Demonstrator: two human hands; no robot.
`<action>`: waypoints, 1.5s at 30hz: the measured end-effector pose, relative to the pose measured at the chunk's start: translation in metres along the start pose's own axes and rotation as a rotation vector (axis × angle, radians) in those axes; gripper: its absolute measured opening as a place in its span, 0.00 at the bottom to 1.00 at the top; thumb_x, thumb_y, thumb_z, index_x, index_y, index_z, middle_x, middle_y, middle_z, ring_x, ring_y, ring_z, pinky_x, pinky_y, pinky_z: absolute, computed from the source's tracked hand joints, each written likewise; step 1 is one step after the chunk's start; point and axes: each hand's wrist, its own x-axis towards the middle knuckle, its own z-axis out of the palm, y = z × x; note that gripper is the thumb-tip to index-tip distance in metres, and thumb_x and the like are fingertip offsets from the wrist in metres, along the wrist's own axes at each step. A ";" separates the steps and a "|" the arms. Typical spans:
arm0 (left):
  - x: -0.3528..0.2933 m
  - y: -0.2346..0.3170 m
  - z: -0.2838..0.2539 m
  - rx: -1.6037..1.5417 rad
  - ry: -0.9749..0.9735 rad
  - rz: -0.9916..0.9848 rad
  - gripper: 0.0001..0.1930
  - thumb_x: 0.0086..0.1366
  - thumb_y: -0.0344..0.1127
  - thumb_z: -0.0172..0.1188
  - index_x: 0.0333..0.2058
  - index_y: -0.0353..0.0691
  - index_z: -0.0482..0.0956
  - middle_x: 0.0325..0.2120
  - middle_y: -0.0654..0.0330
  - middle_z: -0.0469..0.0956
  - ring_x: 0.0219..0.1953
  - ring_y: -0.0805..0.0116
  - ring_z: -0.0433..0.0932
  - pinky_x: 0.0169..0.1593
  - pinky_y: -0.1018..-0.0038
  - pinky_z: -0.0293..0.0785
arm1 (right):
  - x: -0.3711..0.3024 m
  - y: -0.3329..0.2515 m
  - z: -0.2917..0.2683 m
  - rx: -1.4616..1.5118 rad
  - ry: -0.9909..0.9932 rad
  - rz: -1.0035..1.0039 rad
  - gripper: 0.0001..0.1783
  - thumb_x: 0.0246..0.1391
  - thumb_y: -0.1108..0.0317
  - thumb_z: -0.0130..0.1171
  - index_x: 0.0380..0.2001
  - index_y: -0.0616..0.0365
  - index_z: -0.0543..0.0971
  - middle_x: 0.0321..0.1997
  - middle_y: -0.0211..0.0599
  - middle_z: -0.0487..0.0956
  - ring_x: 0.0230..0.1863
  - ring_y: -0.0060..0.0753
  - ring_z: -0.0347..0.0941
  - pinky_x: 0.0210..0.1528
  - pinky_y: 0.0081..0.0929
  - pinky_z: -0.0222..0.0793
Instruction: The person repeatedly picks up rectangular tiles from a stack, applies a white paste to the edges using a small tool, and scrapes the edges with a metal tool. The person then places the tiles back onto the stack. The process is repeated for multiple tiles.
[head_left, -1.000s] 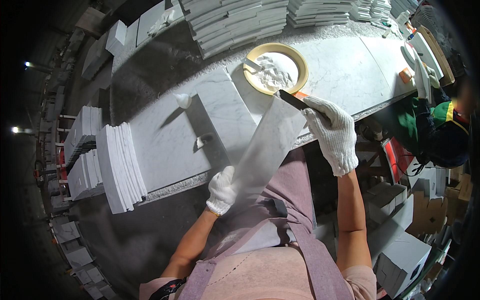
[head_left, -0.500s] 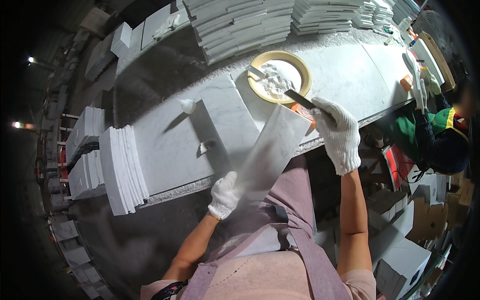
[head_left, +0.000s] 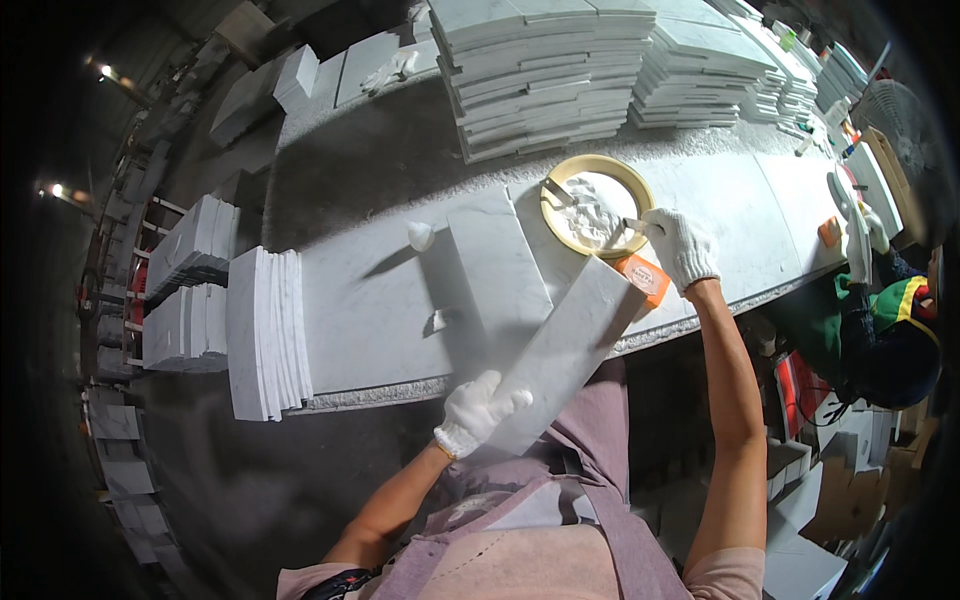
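Note:
My left hand (head_left: 475, 412), in a white knit glove, grips the lower edge of a long grey-white marble tile (head_left: 575, 345). The tile slants up from my apron, its far end close to an orange box (head_left: 643, 283). My gloved right hand (head_left: 682, 248) is closed on a putty knife (head_left: 633, 226), its handle hidden in the fingers and its blade in white paste (head_left: 597, 205). A round cream-yellow bowl (head_left: 640, 184) holds the paste. Another flat blade (head_left: 560, 191) leans on the bowl's left side.
Another marble tile (head_left: 495, 265) lies on the worktable (head_left: 365, 325), near a small white cone-shaped thing (head_left: 420, 236). Tall tile stacks (head_left: 550, 80) rise behind; upright tiles (head_left: 265, 335) stand at left. A co-worker (head_left: 895, 310) is at the far right.
My right hand has lowered the putty knife's blade into the paste. The whole view has shifted, so the table sits lower and farther right. The left hand still grips the tile.

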 end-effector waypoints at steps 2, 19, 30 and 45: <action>0.000 -0.001 0.000 0.060 0.009 0.007 0.30 0.61 0.65 0.73 0.31 0.38 0.78 0.20 0.51 0.75 0.21 0.59 0.71 0.31 0.64 0.74 | 0.005 -0.002 0.007 -0.060 -0.032 -0.041 0.17 0.65 0.52 0.63 0.44 0.51 0.89 0.39 0.45 0.88 0.43 0.51 0.85 0.46 0.40 0.79; -0.003 0.010 -0.017 0.045 -0.080 0.053 0.31 0.67 0.60 0.67 0.40 0.30 0.77 0.29 0.40 0.81 0.37 0.42 0.84 0.42 0.55 0.76 | 0.052 -0.228 0.001 -0.018 -0.331 -0.516 0.36 0.54 0.44 0.73 0.65 0.41 0.80 0.73 0.42 0.72 0.70 0.53 0.71 0.69 0.46 0.71; -0.002 0.005 -0.026 -0.034 -0.247 -0.015 0.40 0.67 0.63 0.68 0.59 0.27 0.77 0.47 0.34 0.84 0.53 0.37 0.83 0.58 0.54 0.77 | 0.086 -0.274 0.154 -0.126 -0.351 -0.507 0.35 0.46 0.46 0.75 0.60 0.34 0.84 0.70 0.33 0.76 0.70 0.50 0.71 0.69 0.46 0.71; -0.005 0.007 -0.014 -0.114 -0.030 0.056 0.30 0.70 0.62 0.64 0.46 0.35 0.80 0.31 0.38 0.83 0.37 0.37 0.84 0.43 0.51 0.77 | 0.006 -0.261 -0.023 0.754 -0.296 -0.451 0.28 0.62 0.56 0.69 0.59 0.57 0.74 0.48 0.45 0.85 0.52 0.39 0.83 0.53 0.36 0.81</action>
